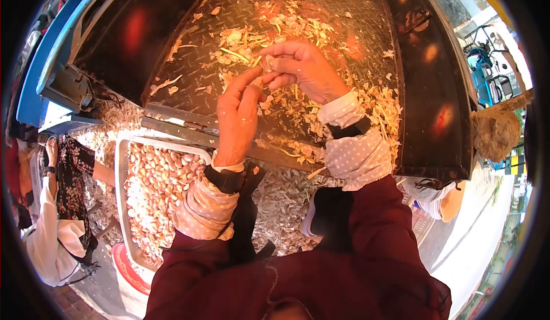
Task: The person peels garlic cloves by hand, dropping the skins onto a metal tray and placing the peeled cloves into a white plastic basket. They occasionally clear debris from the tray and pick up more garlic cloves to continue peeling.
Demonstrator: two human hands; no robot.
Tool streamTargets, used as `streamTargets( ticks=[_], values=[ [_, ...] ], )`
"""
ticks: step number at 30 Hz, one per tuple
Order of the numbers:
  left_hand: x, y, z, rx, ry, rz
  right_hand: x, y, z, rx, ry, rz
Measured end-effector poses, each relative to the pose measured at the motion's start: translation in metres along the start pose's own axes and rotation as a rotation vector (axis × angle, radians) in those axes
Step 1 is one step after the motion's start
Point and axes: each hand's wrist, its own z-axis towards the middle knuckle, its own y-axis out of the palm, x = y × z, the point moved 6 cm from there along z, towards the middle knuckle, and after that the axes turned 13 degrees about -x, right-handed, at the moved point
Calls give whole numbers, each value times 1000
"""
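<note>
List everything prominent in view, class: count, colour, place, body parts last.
Metal bed: one, dark brown, top centre
Peelings: many, pale yellow, on the bed
Crate: one, white, lower left
Cloves: many, pale tan, inside the crate
Round tub: one, red, beside the crate
Panel: one, blue, upper left
Rough block: one, brown, far right
Floral garment: one, mostly black, far left
Small piece: one, pale, upper centre
Sleeves: two, maroon, lower centre
Cuffs: two, pale dotted, above the sleeves
Left hand: one, bare, centre, pinching the small piece
Right hand: one, bare, beside the left

Outdoor garlic workplace
Sunlit pavement (487, 205) lies beyond a metal bed (366, 28); husks (281, 217) lie beside a tub (120, 177) of cloves (150, 197).
</note>
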Motion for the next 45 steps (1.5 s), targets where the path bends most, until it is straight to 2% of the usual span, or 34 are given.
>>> streamTargets(
  ticks=[1, 2, 4, 8, 10, 11, 14, 16, 18, 22, 24, 25, 27, 28, 30, 34, 36, 37, 39, 40, 41, 42, 43, 45],
  values=[
    [7, 7, -2, -65, 66, 127, -3, 4, -7, 17, -62, 88],
    [9, 11, -4, -67, 64, 126, -6, 6, -15, 20, -61, 88],
    [25, 22, -9, -101, 234, 402, -14, 7, -30, 5, -128, 146],
    [45, 33, -19, -140, 262, 557, -16, 18, -46, 26, -175, 181],
    [56, 39, -26, -141, 452, 578, -15, 24, -52, 29, -194, 216],
    [56, 39, -27, -142, 452, 577, -15, 28, -56, 30, -213, 251],
    [62, 38, -35, -101, 497, 487, -23, 39, -67, 47, -293, 372],
    [61, 31, -36, -34, 322, 69, -37, 52, -77, 18, -306, 420],
    [50, 24, -34, -20, 261, -28, -53, 66, -86, -13, -321, 464],
    [15, 20, -25, -14, 19, -185, -111, 121, -112, -227, -478, 601],
    [14, 28, -27, -36, -41, -43, -150, 142, -116, -581, -779, 479],
    [13, 31, -27, -40, -17, -43, -154, 141, -111, -599, -786, 462],
    [4, 36, -27, -114, 3, -67, -164, 155, -118, -963, -934, 269],
    [3, 36, -25, -118, 14, -65, -168, 162, -121, -970, -938, 260],
    [-2, 35, -26, -107, -15, -23, -173, 167, -122, -793, -868, 646],
    [-4, 30, -22, -107, -54, -54, -163, 177, -122, -741, -893, 682],
    [-7, 27, -23, -82, -79, -85, -155, 173, -126, -410, -1198, 804],
    [-8, 27, -20, -112, -137, -145, -158, 164, -132, -410, -1205, 796],
    [-19, 27, -16, -210, -244, -220, -158, 153, -130, -507, -767, 582],
    [-20, 27, -17, -216, -255, -222, -150, 142, -121, -437, -712, 503],
    [-24, 33, -16, -300, -359, -427, -139, 128, -109, -375, -662, 421],
    [-26, 41, -18, -381, -462, -629, -119, 114, -97, -210, -492, 62],
    [-24, 41, -17, -385, -465, -626, -96, 96, -87, -39, -308, -288],
    [-25, 38, -15, -211, -462, -780, -70, 76, -71, -100, -438, -933]
  ],
)
